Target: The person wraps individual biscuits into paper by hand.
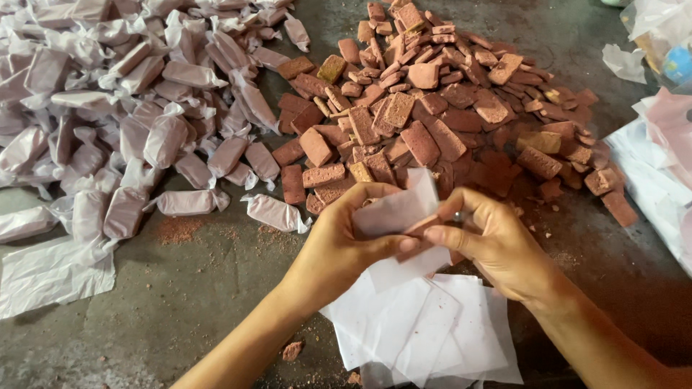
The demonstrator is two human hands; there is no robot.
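Taking the heap of bare reddish-brown blocks (440, 108) as the landmark, a wide spread of wrapped pieces (122, 108), each twisted shut in pale translucent paper, lies to its left and reaches the far left edge of the dark bench (180, 302). Nearer than that spread, well left of the heap, a loose clear sheet (50, 274) lies flat, and reddish crumbs (176, 230) dust the surface between it and the heap. Just in front of the heap's near edge the left hand (335, 252) has its grip closed, fingers curled around a white paper square (396, 212) that folds over a single brown block (425, 225), of which only an edge peeks out. The right hand (497, 248) meets it from the other side, thumb and fingers pinched on the same paper and block, so both hands touch. Beneath them, nearer than the heap, a stack of white paper squares (432, 331) fans out. To the right of the heap, more pale sheets and plastic (656, 180) rest at the edge.
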